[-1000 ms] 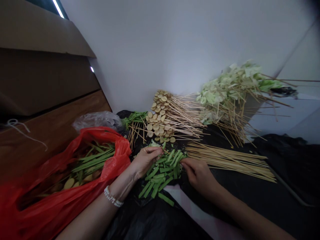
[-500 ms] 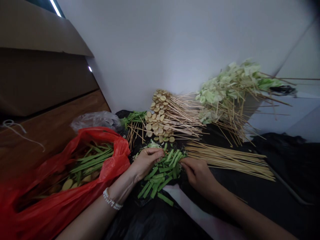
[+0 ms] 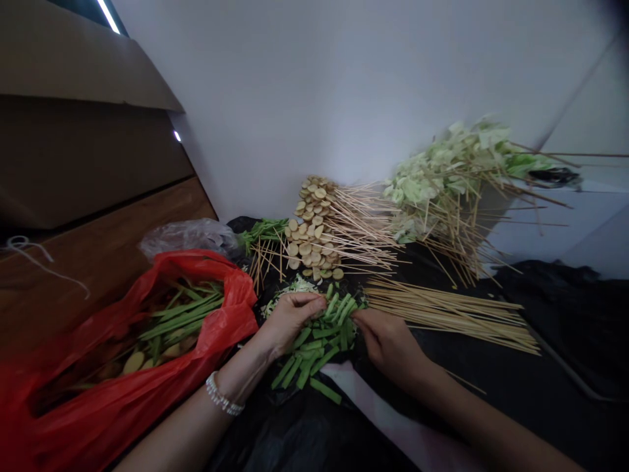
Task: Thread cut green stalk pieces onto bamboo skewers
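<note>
My left hand [image 3: 289,321], with a white beaded bracelet [image 3: 223,394] on the wrist, is closed in a pinch at a cut green bean piece [image 3: 329,289]. My right hand [image 3: 390,341] is closed on a thin bamboo skewer [image 3: 464,380], whose rear end shows beyond the wrist. A row of green bean pieces [image 3: 341,308] sits between the two hands, seemingly threaded on this skewer; its tip is hidden. Below the fingers lies a heap of cut green beans [image 3: 307,360] on black plastic.
Loose bamboo skewers [image 3: 457,314] lie to the right. Behind are skewered potato slices [image 3: 314,229], skewered cabbage leaves [image 3: 432,170] and skewered greens [image 3: 268,229]. A red plastic bag [image 3: 240,295] with long beans and potato slices stands at left, beside a clear bag [image 3: 189,237].
The row of bean pieces between my hands has tilted slightly. My left hand has shifted a little to the right; my right hand stays almost in place.
</note>
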The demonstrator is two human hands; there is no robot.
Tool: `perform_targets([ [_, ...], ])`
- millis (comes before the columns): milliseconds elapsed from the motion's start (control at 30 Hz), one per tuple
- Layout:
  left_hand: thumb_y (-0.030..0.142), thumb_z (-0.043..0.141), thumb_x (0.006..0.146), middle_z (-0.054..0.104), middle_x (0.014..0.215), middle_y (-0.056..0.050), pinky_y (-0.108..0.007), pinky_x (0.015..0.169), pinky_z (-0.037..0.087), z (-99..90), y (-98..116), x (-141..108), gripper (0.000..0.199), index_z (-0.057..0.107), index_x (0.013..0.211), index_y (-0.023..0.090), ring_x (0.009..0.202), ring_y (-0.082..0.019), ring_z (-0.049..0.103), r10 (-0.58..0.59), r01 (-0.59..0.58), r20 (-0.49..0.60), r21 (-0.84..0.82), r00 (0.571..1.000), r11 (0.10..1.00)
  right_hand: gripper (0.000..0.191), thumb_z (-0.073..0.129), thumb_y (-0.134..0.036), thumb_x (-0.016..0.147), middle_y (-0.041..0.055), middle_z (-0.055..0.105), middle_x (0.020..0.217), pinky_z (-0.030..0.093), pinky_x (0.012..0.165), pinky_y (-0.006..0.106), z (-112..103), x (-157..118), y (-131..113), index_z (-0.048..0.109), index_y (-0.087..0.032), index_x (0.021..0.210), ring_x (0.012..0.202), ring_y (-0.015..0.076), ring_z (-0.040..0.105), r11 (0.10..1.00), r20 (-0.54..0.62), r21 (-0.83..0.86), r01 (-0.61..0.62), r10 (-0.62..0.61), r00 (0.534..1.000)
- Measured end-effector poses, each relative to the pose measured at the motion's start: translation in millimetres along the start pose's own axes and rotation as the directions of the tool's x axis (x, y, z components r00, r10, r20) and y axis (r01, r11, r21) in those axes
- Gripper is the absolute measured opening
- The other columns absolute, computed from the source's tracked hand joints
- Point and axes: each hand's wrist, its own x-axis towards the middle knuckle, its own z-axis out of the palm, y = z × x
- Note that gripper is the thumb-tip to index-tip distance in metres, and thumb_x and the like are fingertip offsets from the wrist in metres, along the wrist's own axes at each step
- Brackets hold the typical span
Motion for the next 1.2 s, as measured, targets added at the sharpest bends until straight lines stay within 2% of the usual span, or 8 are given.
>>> perform_targets([
  [167,0.037,0.078,0.067,0.072,0.080,-0.005,-0.027,0.072,0.043,0.6,0.6,0.1,0.026,0.077,0.081,0.016,0.072,-0.015,0.059,0.094,-0.093,-0.008,0.130,0.995,0.987,0.027,0.042,-0.020,0.091,-0.0017,0.059,0.058,0.039,0.054,0.022,-9.7,7.5,0.9,0.062,-0.020,0.073,0.054,0.0127,0.053,0.976,0.053,0.197,-0.097,0.088,0.995],
  [300,0.035,0.072,0.073,0.071,0.082,-0.006,-0.029,0.075,0.045,0.9,-2.6,0.2,0.020,0.076,0.082,0.018,0.077,-0.019,0.062,0.227,-0.238,0.075,0.416,0.971,0.878,0.024,0.043,-0.021,0.090,0.0031,0.069,0.077,0.045,0.067,0.025,-16.3,10.0,9.1,0.066,-0.020,0.082,0.071,0.0162,0.063,0.988,-0.107,0.135,-0.069,0.084,0.991],
  [433,0.026,0.061,0.083,0.067,0.089,-0.007,-0.032,0.078,0.043,2.4,-5.5,-5.2,0.021,0.074,0.100,0.023,0.086,-0.020,0.059,0.316,-0.484,0.371,0.737,0.873,0.472,0.024,0.045,-0.021,0.090,0.0041,0.071,0.079,0.047,0.068,0.026,-17.4,10.6,17.0,0.069,-0.020,0.088,0.073,0.0177,0.065,0.994,-0.189,0.086,-0.072,0.087,0.978],
  [533,0.014,0.052,0.086,0.062,0.114,-0.008,-0.037,0.090,0.039,5.0,-5.6,-11.3,0.040,0.064,0.120,0.032,0.107,-0.023,0.052,0.255,-0.636,0.591,0.756,0.765,0.158,0.024,0.045,-0.020,0.090,0.0045,0.071,0.079,0.048,0.069,0.027,-14.6,10.1,19.6,0.069,-0.020,0.088,0.076,0.0183,0.066,0.995,-0.176,0.078,-0.063,0.076,0.982],
  [600,0.011,0.051,0.086,0.058,0.123,-0.007,-0.039,0.094,0.037,6.3,-4.1,-13.9,0.041,0.063,0.119,0.032,0.115,-0.024,0.047,0.205,-0.685,0.661,0.725,0.722,0.071,0.024,0.045,-0.020,0.090,0.0049,0.071,0.080,0.048,0.070,0.027,-12.7,9.7,20.1,0.069,-0.020,0.087,0.077,0.0187,0.066,0.995,-0.168,0.072,-0.062,0.074,0.983],
  [833,0.012,0.051,0.084,0.065,0.102,-0.008,-0.037,0.090,0.037,-1.7,4.4,-8.2,0.020,0.066,0.095,0.020,0.103,-0.024,0.052,0.234,-0.557,0.537,0.830,0.810,0.025,0.025,0.044,-0.021,0.090,0.0043,0.070,0.077,0.048,0.069,0.027,-12.5,9.5,19.5,0.068,-0.020,0.083,0.075,0.0186,0.066,0.995,-0.154,0.075,-0.073,0.084,0.985],
  [1067,0.015,0.054,0.083,0.063,0.088,-0.006,-0.033,0.082,0.039,-11.3,4.1,-1.4,0.011,0.064,0.088,0.018,0.092,-0.022,0.053,0.359,-0.447,0.374,0.883,0.855,0.145,0.023,0.044,-0.021,0.090,0.0043,0.071,0.081,0.048,0.070,0.027,-12.2,9.2,20.3,0.067,-0.020,0.085,0.077,0.0184,0.066,0.994,-0.162,0.085,-0.071,0.084,0.983],
  [1200,0.027,0.064,0.079,0.060,0.073,-0.003,-0.029,0.072,0.038,-11.9,5.4,-1.7,0.009,0.065,0.075,0.019,0.080,-0.019,0.053,0.266,-0.419,0.365,0.889,0.892,0.186,0.025,0.044,-0.021,0.090,0.0043,0.070,0.077,0.048,0.069,0.027,-12.2,9.4,20.2,0.067,-0.019,0.081,0.075,0.0184,0.066,0.995,-0.140,0.066,-0.076,0.085,0.987],
])
